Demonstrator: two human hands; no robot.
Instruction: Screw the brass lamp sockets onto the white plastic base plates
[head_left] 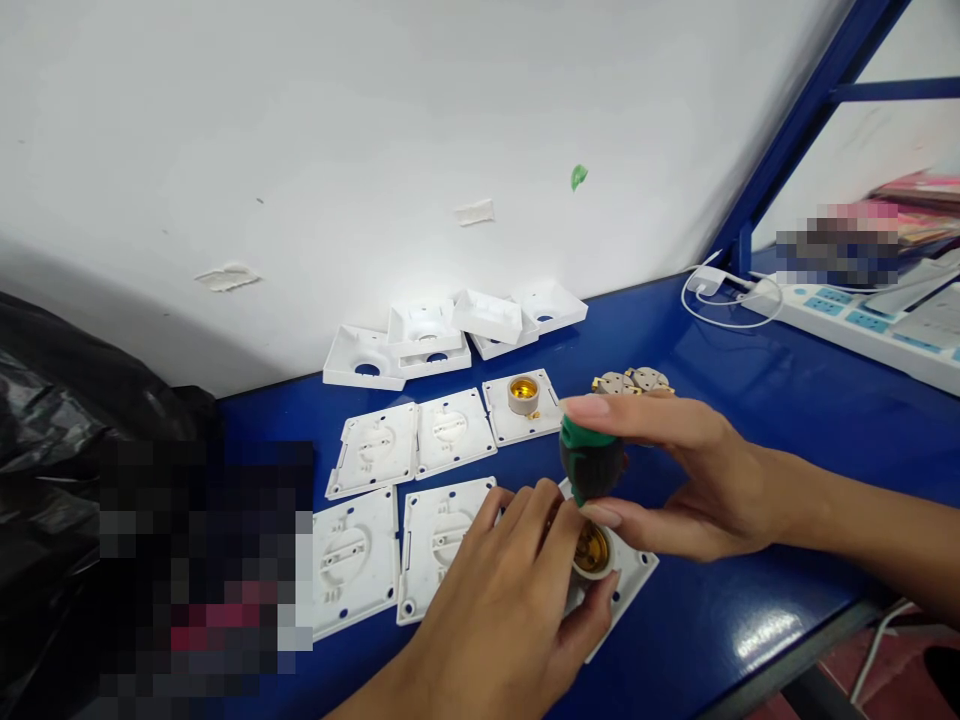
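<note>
My right hand (697,480) pinches the green-and-black handle of a screwdriver (591,458) between thumb and fingers, just above a lamp socket. The screwdriver's tip is hidden. Curled round the round lamp socket (595,550), with its brass-coloured inside, is my left hand (517,590). This socket sits on a white square base plate (636,578), mostly covered by my left hand. Farther back, another base plate (499,418) carries a second lamp socket (523,393). Loose socket bodies (649,380) lie behind my right hand.
Several bare white plates (358,560) lie in rows on the blue table (750,440). White square covers (427,330) are heaped by the wall. A power strip (862,310) with white cables stands at the right, and a black plastic bag (67,400) bulges at the left.
</note>
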